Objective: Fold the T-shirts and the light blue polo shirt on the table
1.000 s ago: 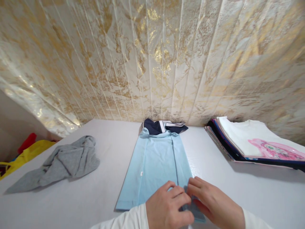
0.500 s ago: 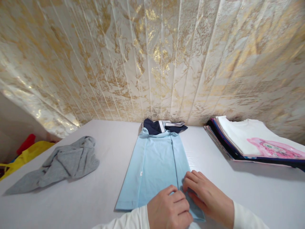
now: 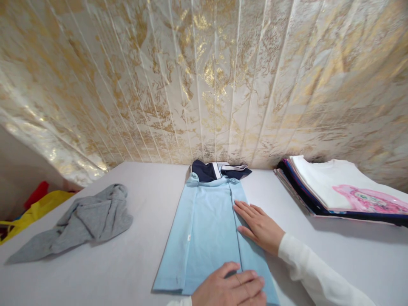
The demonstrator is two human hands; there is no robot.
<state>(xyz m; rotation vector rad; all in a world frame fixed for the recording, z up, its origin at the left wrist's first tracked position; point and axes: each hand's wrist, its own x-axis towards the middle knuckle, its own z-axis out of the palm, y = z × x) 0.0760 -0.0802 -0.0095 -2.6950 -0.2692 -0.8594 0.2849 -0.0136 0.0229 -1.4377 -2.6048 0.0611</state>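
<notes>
A light blue polo shirt (image 3: 212,229) lies face down on the white table, both sides folded inward into a long strip. Its navy collar (image 3: 204,171) with white trim points to the far edge. A small white tag shows along the left fold. My left hand (image 3: 231,287) rests on the lower right part of the shirt, fingers spread and slightly bent. Farther up, my right hand (image 3: 258,224) lies flat on the right folded panel, fingers stretched out. Neither hand grips the cloth.
A crumpled grey garment (image 3: 92,219) lies on the left of the table (image 3: 149,199). On the right sits a stack of folded clothes (image 3: 331,182), a white shirt with a pink print on top. Yellow and red items (image 3: 41,208) show beyond the left edge. A gold-patterned curtain (image 3: 210,85) hangs behind.
My right hand has moved up along the shirt's right fold and flattened. My left hand has gone from bent fingers at the hem to spread on the cloth. The lower right panel lies flatter.
</notes>
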